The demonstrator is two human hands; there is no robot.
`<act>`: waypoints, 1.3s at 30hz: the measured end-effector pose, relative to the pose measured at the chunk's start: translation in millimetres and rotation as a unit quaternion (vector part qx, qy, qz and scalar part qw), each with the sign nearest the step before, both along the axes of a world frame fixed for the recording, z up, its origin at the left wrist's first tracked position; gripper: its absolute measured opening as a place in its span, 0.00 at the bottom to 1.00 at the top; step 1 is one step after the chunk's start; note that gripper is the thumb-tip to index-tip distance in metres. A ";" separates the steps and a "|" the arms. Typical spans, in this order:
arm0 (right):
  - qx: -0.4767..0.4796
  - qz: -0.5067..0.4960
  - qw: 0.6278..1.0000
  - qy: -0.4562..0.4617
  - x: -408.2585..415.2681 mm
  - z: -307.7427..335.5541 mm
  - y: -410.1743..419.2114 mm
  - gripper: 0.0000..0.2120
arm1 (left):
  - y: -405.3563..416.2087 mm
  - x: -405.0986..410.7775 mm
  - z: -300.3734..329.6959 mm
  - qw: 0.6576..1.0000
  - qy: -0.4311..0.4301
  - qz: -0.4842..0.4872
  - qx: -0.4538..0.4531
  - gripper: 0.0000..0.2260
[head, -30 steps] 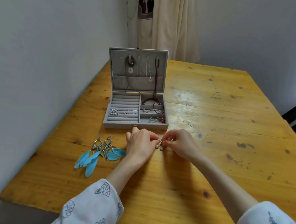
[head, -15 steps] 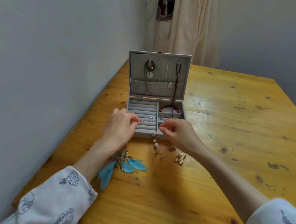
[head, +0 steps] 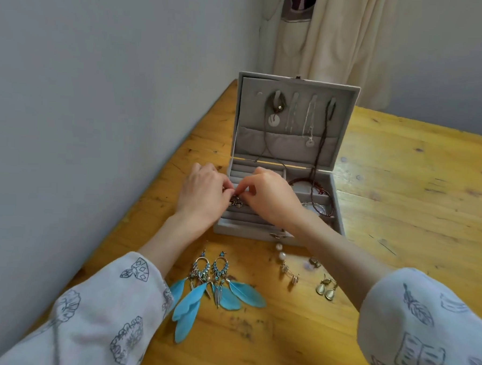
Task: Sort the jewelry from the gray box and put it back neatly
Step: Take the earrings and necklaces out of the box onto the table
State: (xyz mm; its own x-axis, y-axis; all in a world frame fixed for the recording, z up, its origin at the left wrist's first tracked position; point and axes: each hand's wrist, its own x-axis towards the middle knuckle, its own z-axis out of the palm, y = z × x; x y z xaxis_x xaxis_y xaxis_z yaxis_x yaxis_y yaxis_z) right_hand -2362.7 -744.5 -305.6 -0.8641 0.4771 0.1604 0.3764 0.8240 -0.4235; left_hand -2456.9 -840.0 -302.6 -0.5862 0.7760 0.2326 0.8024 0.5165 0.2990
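Jewelry from the gray box (head: 281,145) is light, small and easily tangled; judged from its size, each piece should be taken by its hook or post, not by a dangling part. The small dark earring (head: 235,202) sits over the ring rolls in the near-left compartment of the box. The left hand (head: 203,194) and right hand (head: 269,197) meet above it, fingertips pinched on or just above the piece; exact contact is too small to confirm.

The feather earrings (head: 214,287) are soft and would crush under pressure. They lie on the desk (head: 400,218) near the box, with a pearl earring (head: 281,261) and a pale drop pair (head: 326,288) to their right.

Compared with half a second ago, both hands have closed together over the ring rolls, having then been apart at the near edge of the box.
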 end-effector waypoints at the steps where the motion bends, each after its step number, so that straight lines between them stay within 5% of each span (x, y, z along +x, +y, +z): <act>1: -0.003 0.002 1.000 -0.002 -1.5 0.4 1.7 0.07 | 0.8 -0.9 1.1 1.000 -0.002 0.002 -0.007 0.09; 9: 0.038 0.039 0.997 -0.062 0.4 5.0 5.0 0.09 | 6.3 -0.7 10.4 0.996 -0.041 0.010 -0.073 0.09; 13: 0.007 0.016 1.000 -0.017 23.9 12.2 3.4 0.08 | 0.0 6.8 7.9 0.998 -0.056 -0.002 -0.027 0.08; 19: -0.026 0.011 0.999 0.043 78.7 25.2 -17.7 0.06 | -30.3 42.9 17.6 0.967 -0.220 -0.035 0.120 0.04; 29: -0.065 0.022 0.997 0.035 159.4 5.0 -72.8 0.04 | -81.9 124.9 5.3 0.945 -0.310 -0.054 0.089 0.03; 39: -0.105 -0.014 0.994 -0.008 163.7 -11.4 -74.4 0.07 | -73.2 149.0 -22.9 0.978 -0.209 0.022 -0.009 0.04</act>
State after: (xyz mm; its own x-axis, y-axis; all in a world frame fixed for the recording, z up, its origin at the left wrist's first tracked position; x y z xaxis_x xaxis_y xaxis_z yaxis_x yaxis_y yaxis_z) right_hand -2199.0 -818.9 -317.0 -0.8513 0.5230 0.0407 0.4065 0.7068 -0.5789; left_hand -2307.9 -913.1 -325.4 -0.6597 0.7500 -0.0483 0.5887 0.5556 0.5872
